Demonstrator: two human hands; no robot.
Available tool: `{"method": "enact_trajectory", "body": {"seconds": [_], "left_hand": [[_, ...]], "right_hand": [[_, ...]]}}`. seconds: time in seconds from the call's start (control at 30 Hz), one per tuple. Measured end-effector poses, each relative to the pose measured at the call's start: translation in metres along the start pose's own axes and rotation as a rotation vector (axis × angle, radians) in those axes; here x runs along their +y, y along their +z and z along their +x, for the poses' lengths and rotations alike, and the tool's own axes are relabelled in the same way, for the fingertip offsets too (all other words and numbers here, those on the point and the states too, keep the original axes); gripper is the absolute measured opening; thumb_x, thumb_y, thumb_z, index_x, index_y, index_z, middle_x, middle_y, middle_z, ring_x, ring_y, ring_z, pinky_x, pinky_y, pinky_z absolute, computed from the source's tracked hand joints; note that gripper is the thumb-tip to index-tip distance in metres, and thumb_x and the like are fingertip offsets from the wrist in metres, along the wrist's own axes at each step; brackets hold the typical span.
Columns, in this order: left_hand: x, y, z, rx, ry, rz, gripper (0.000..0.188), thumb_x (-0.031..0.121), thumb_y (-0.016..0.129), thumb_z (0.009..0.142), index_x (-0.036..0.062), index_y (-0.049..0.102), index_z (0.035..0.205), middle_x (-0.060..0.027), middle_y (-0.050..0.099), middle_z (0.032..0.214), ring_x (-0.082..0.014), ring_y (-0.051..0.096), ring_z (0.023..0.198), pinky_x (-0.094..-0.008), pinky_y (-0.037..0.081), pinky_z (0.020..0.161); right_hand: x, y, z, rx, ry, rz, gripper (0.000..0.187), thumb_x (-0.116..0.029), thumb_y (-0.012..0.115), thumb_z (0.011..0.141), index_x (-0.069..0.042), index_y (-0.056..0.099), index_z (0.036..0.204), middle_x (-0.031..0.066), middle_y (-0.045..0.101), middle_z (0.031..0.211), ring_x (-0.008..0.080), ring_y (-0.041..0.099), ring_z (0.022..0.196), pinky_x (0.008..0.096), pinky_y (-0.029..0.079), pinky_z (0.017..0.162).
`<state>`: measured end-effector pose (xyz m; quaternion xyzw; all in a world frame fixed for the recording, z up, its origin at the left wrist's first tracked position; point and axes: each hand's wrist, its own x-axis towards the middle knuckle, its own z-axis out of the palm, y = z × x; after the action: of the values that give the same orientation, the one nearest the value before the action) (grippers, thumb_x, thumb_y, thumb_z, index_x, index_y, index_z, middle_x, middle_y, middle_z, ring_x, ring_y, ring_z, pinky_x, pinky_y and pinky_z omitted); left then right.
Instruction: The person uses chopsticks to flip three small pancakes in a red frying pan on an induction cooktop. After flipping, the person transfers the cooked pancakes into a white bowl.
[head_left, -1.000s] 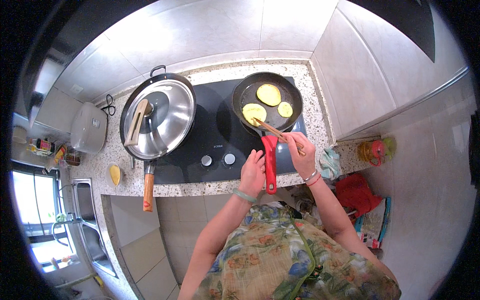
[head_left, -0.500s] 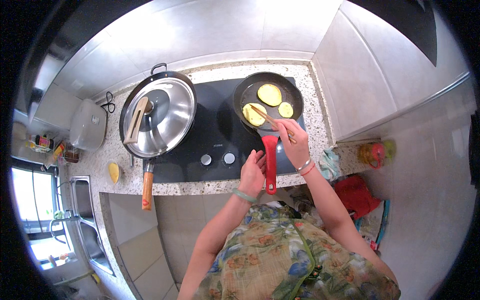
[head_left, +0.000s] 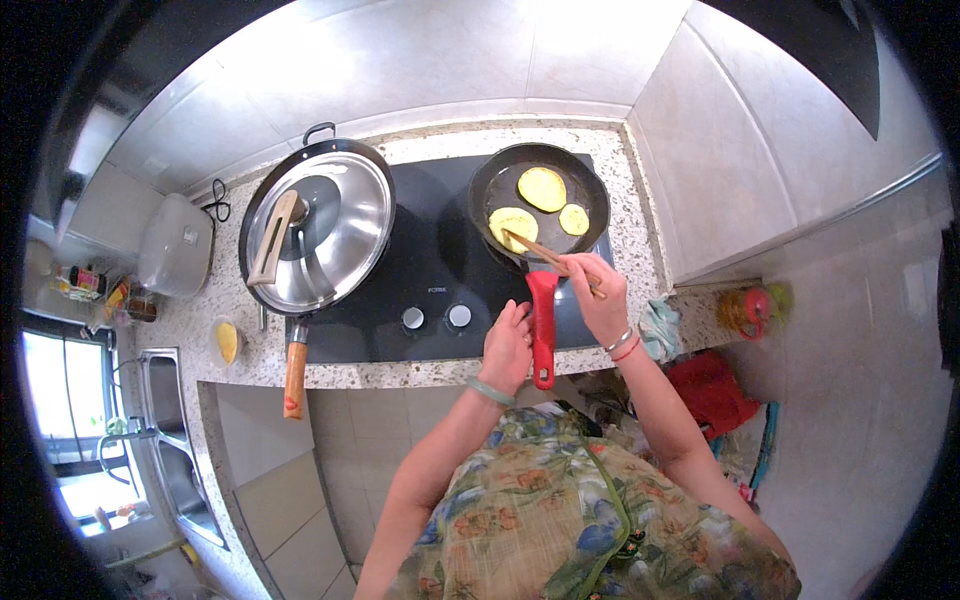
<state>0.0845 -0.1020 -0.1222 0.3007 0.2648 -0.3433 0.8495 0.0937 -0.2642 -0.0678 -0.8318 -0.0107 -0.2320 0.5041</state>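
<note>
A black frying pan (head_left: 490, 172) with a red handle (head_left: 543, 330) stands on the right side of the stove. Three yellow pancakes lie in it: a larger one (head_left: 542, 188) at the back, a small one (head_left: 574, 220) at the right and another (head_left: 514, 226) at the near left. My right hand (head_left: 603, 300) is closed round a pair of wooden chopsticks (head_left: 540, 249), whose tips touch the near-left pancake. Just left of the red handle, my left hand (head_left: 508, 345) hovers with loosely bent fingers and holds nothing that I can see.
A wok (head_left: 378, 168) under a steel lid (head_left: 345, 240) occupies the stove's left side, its wooden handle (head_left: 295, 375) jutting past the counter edge. Further left are a bowl with something yellow (head_left: 226, 343) and a sink (head_left: 172, 400). A pale cloth (head_left: 659, 328) lies at the right.
My right hand has shifted slightly right and toward me, and the chopstick tips have moved lower on the near-left pancake. The fingers of my left hand have drawn closer together beside the handle.
</note>
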Motion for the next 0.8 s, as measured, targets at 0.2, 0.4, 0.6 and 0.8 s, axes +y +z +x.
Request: {"method": "enact_trajectory", "body": {"seconds": [0.2,0.4,0.6,0.8], "left_hand": [[-0.002,-0.002,0.005,-0.083,-0.002,0.057,0.053,0.041,0.036,0.106,-0.0003,0.045,0.139,-0.0179,0.062,0.125,-0.0292,0.059,0.113,-0.0406,0.046,0.101],[0.000,-0.004,0.004,-0.087,-0.028,0.090,0.052,0.041,0.035,0.107,0.0001,0.046,0.137,-0.0187,0.063,0.122,-0.0293,0.061,0.109,-0.0425,0.048,0.095],[0.000,-0.009,0.009,-0.123,-0.028,0.134,0.051,0.041,0.035,0.107,0.0008,0.047,0.136,-0.0182,0.064,0.120,-0.0288,0.062,0.106,-0.0427,0.050,0.093],[0.005,-0.002,0.006,-0.120,-0.050,0.184,0.050,0.042,0.036,0.106,0.0024,0.050,0.133,-0.0175,0.065,0.116,-0.0277,0.064,0.101,-0.0427,0.051,0.091]], "right_hand": [[0.002,0.000,-0.010,0.034,-0.010,0.008,0.013,-0.005,0.062,0.094,0.003,0.069,0.102,0.0132,0.070,0.094,0.0210,0.068,0.080,0.0298,0.054,0.071],[0.002,-0.010,-0.017,0.029,0.060,0.050,0.013,-0.004,0.060,0.096,0.004,0.069,0.101,0.0128,0.070,0.093,0.0211,0.069,0.081,0.0291,0.054,0.072],[0.006,-0.010,-0.007,0.103,0.139,0.181,0.015,-0.006,0.059,0.097,0.005,0.069,0.102,0.0109,0.071,0.093,0.0171,0.071,0.083,0.0270,0.054,0.073],[0.022,-0.002,0.011,0.165,0.293,0.344,0.019,-0.008,0.057,0.100,0.007,0.068,0.102,0.0083,0.071,0.094,0.0159,0.072,0.085,0.0240,0.055,0.075]]}}
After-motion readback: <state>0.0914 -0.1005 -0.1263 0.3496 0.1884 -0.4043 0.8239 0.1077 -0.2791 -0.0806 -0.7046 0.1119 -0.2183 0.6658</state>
